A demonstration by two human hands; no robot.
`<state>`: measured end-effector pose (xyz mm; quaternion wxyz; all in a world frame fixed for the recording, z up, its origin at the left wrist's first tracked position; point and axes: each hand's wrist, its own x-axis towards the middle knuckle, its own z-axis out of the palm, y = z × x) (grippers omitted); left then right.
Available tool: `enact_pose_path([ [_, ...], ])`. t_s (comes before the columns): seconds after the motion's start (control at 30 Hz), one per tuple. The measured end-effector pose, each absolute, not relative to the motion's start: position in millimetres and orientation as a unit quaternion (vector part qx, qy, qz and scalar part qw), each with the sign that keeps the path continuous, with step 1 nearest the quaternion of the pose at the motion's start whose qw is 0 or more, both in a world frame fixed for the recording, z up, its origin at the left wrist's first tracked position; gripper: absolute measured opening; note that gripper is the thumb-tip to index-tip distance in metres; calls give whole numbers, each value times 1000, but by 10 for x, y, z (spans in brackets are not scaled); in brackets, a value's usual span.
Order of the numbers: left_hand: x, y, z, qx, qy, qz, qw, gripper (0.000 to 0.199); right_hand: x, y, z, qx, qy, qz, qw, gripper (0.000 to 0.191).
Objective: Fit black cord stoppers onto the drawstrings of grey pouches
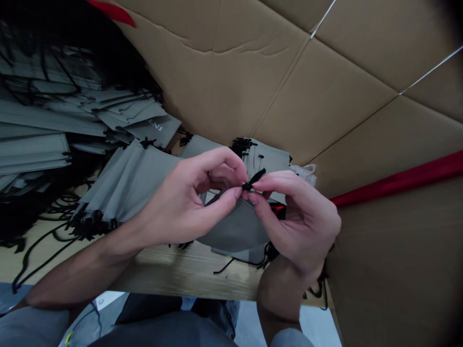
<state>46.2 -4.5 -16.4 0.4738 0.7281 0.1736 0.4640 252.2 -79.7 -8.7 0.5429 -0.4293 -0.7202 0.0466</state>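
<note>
Between my two hands is a black cord knot (248, 186) at the corner of a grey pouch (235, 224). My left hand (195, 195) pinches the cord from the left with thumb and fingertips. From the right, my right hand (298, 207) pinches the same cord, and a short black end sticks up between the hands. Below them the pouch hangs over the table, its right part hidden by my right hand. Just left of my left hand lies a fanned row of grey pouches (135, 168) with black cord ends.
Large piles of grey pouches (32, 115) and black cords fill the left. More pouches (269, 156) lie behind my hands beside clear plastic (306, 173). Cardboard (231, 86) rises behind and right, with a red strip (398, 178). The wooden table's (181, 274) front edge is near my body.
</note>
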Motion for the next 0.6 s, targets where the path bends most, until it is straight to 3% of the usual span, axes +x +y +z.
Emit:
enact_pose_path([
  [0.33, 446, -7, -198, 791, 158, 474, 353, 4, 2487, -853, -58, -465, -713, 58, 522, 23],
  [0.6, 311, 47, -180, 836, 118, 477, 245, 8, 2484, -849, -54, -454, -717, 92, 521, 25],
])
